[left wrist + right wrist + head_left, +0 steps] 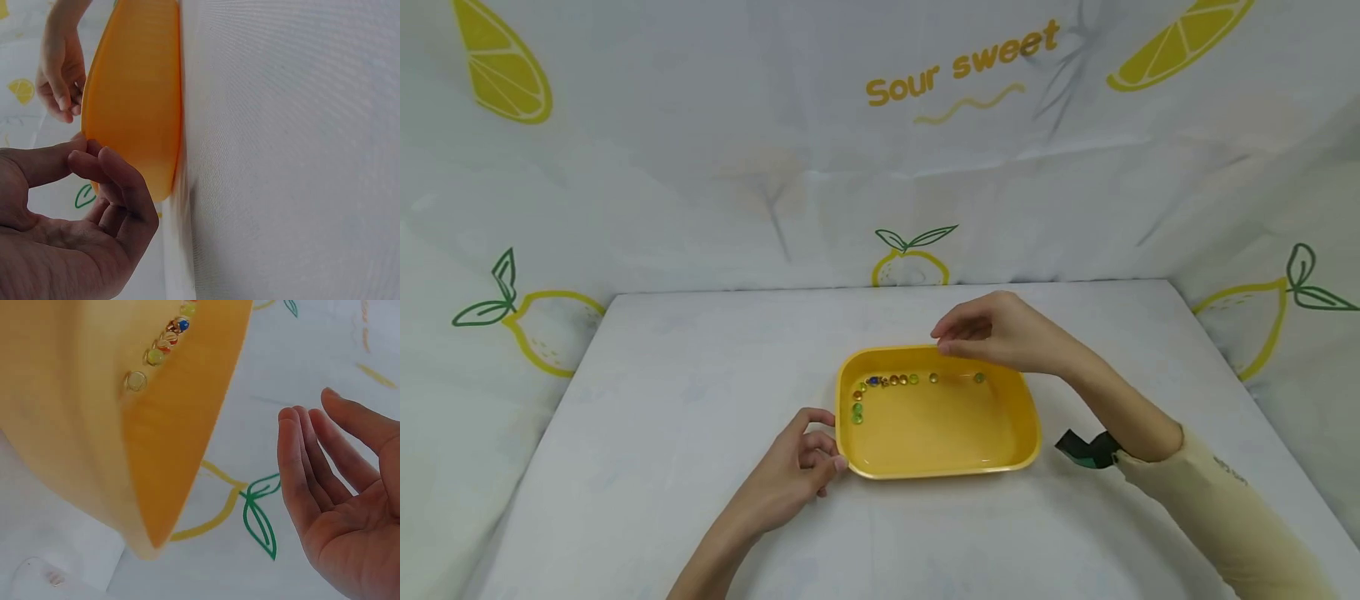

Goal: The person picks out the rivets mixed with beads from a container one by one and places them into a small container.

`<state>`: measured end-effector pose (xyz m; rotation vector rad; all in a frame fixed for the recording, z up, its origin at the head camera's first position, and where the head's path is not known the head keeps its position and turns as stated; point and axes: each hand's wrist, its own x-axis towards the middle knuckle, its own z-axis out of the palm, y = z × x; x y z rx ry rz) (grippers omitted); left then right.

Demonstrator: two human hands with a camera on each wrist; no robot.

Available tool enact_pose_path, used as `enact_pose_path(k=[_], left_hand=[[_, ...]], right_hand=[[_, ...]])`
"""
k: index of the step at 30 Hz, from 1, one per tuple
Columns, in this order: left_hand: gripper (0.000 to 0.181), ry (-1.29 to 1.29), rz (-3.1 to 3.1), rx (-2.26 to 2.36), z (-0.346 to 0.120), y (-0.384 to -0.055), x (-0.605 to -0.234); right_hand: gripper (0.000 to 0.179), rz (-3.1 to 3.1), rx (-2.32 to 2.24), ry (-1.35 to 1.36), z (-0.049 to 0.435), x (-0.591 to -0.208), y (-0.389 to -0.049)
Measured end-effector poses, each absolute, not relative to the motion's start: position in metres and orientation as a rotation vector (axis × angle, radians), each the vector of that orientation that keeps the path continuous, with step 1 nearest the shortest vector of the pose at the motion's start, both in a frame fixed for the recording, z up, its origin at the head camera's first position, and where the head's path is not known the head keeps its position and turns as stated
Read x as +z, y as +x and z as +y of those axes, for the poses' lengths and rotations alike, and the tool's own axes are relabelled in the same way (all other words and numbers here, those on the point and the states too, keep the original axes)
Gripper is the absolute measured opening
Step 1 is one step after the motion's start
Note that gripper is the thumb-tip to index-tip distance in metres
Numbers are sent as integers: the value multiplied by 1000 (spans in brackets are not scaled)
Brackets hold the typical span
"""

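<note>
A yellow plastic tray [925,442] stands on the white-covered table, with several glass marbles [893,380] lined up along its far and left inner walls. My left hand [797,471] holds the tray's left rim near the front corner; in the left wrist view, thumb and curled fingers [128,175] pinch that rim. Over the far rim, toward the right, hovers my right hand [1007,333], its fingers loosely bent. Nothing shows between the right thumb and fingers [290,456] in the right wrist view, where the hand is apart from the tray wall.
A lemon-print cloth [700,167] hangs behind the table and at both sides. The white tabletop [700,358] stretches around the tray. A dark strap [1086,450] sticks out from the right sleeve [1217,508].
</note>
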<state>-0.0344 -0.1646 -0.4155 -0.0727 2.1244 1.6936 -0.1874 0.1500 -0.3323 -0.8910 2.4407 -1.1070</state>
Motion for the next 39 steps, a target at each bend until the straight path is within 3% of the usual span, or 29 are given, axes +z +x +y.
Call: enact_pose_path(k=[21,39], left_hand=[[52,-38,2110,1706,-166,-36,-415],[51,-67,2120,1693,-165,-36,-414]], right_hand=[[22,2250,-917,-1019,107,-332,-198],[29,2096,-796,-933,82,-345,-206]])
